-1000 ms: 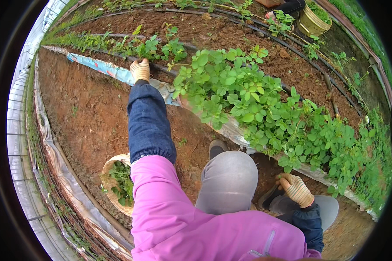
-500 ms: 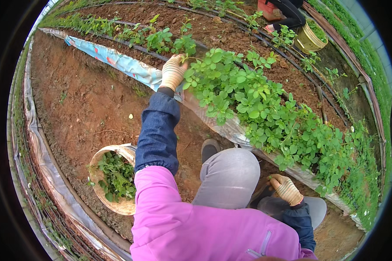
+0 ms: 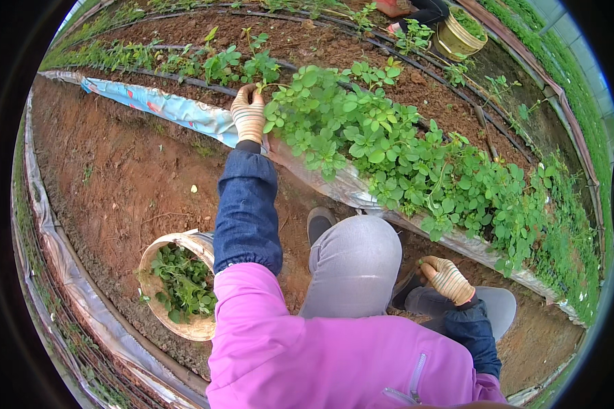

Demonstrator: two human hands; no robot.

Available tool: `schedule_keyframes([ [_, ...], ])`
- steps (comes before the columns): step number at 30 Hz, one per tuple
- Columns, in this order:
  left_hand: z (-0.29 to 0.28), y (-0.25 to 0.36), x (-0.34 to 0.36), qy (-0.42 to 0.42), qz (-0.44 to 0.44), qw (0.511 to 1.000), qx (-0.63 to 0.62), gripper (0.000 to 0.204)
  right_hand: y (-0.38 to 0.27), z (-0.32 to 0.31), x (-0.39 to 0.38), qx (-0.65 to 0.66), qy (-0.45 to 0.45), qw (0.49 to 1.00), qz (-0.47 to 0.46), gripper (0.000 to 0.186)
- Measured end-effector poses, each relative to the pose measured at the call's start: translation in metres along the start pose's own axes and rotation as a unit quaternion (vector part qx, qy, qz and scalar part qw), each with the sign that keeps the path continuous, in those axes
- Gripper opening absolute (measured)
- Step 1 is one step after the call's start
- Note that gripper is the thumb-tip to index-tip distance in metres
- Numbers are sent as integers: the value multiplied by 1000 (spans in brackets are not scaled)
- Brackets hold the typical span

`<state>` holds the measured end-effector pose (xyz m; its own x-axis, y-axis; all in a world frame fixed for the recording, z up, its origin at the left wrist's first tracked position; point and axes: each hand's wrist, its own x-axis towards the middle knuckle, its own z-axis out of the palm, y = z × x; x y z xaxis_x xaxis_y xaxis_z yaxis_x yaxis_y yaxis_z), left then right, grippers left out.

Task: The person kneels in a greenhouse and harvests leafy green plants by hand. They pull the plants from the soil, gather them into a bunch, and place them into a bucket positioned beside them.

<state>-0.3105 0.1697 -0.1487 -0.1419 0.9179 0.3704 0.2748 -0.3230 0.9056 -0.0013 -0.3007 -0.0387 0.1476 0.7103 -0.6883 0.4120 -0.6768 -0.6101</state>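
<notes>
My left hand (image 3: 247,112), in a striped work glove, is pinched at a thin stem at the left end of a dense bushy patch of green plants (image 3: 375,136), beside the black irrigation line along the bed's edge. Just below it runs a light blue plastic sheet (image 3: 157,102). My right hand (image 3: 447,279), also gloved, is closed low by my right knee, a small green bit at its fingertips, too small to make out. A pale bucket (image 3: 153,300) of picked leaves (image 3: 181,279) stands left of my knee.
A co-worker's dark-clad leg (image 3: 430,13) shows at the top right beside a yellowish bucket (image 3: 460,44) holding greens. Black hoses (image 3: 430,68) and a stick (image 3: 484,129) lie on the planted bed. A bare soil path (image 3: 102,170) runs left, bordered by plastic sheeting (image 3: 82,279).
My left hand has moved right along the bed's edge, from small plants to the dense patch. My right hand stays low and closed. The view has turned, showing more of the bucket of leaves.
</notes>
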Motion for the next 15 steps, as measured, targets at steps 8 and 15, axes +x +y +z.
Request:
schedule_keyframes([
  [8, -23, 18, -157, -143, -69, 987, 1, 24, 13, 12, 9, -34, 13, 995, -87, 30],
  [15, 21, 63, -166, -194, 45, 947, 253, 57, -4, 26, 5, -86, 28, 981, -174, 32],
])
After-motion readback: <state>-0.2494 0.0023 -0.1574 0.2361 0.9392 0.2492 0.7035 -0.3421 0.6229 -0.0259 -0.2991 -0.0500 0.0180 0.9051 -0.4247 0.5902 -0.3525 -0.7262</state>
